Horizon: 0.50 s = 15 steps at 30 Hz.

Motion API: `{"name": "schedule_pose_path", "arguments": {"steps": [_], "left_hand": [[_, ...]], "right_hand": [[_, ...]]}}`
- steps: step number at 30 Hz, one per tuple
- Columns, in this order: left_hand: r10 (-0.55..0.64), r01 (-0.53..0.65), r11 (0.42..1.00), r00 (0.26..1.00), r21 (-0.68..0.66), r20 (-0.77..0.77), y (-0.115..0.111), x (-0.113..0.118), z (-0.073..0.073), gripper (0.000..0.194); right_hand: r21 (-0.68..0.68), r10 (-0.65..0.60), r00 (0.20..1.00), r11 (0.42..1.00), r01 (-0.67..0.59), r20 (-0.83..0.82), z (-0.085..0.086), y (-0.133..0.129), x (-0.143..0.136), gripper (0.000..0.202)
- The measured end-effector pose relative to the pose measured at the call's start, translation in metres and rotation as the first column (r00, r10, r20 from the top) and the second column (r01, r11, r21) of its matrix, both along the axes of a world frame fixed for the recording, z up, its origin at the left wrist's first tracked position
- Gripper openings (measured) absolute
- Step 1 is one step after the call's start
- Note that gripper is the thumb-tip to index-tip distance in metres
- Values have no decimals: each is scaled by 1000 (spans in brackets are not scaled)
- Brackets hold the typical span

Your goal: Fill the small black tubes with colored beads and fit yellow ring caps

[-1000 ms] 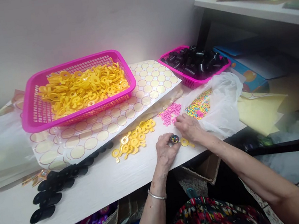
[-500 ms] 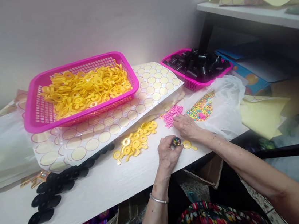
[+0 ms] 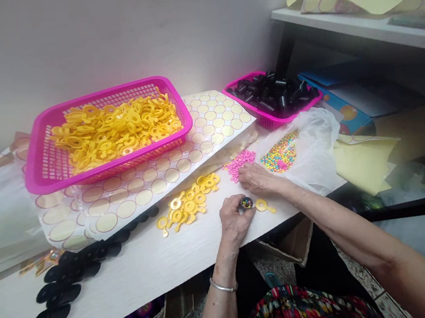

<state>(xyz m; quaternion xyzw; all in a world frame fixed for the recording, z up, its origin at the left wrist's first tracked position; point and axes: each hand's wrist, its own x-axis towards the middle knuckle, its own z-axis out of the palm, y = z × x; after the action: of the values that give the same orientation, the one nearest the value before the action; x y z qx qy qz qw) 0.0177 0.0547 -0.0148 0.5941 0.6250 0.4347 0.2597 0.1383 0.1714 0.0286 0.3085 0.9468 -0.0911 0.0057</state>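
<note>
**Steady Grip, Light Touch**

Our left hand grasps a black cup of colored beads, mouth up, at the worktop; keeping it level guards against spills. Beyond, our right hand meets the pink pieces, where light fingertips help; whether it pinches any, we cannot tell.

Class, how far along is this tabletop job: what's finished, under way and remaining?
Black cylinders grouped at the left look done, though their contents are hidden. The left hand holds a black cup containing coloured beads; the right hand is at the pink pieces. Seemingly remaining: black parts heaped in the small basket, yellow pieces in the large basket.
</note>
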Motion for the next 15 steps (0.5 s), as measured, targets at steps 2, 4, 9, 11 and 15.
{"name": "schedule_pose_path", "arguments": {"steps": [2,4,9,11,15], "left_hand": [[3,-3,1000,1000,1,-6,0,0,-1,24],[9,-8,1000,1000,5,-6,1,1,-2,25],[8,-8,1000,1000,21,-9,1,1,-3,24],[9,-8,1000,1000,22,-16,2,1,-3,23],[0,1,1000,1000,21,-18,2,1,-3,22]], "right_hand": [[-4,-23,998,1000,23,-53,-1,-1,3,18],[7,-45,993,999,46,-108,-1,-3,6,21],[44,-7,996,999,11,-94,-3,-11,9,17],[68,4,998,998,0,-66,-6,-13,8,18],[116,32,999,993,-28,-38,-12,-11,4,14]]}}
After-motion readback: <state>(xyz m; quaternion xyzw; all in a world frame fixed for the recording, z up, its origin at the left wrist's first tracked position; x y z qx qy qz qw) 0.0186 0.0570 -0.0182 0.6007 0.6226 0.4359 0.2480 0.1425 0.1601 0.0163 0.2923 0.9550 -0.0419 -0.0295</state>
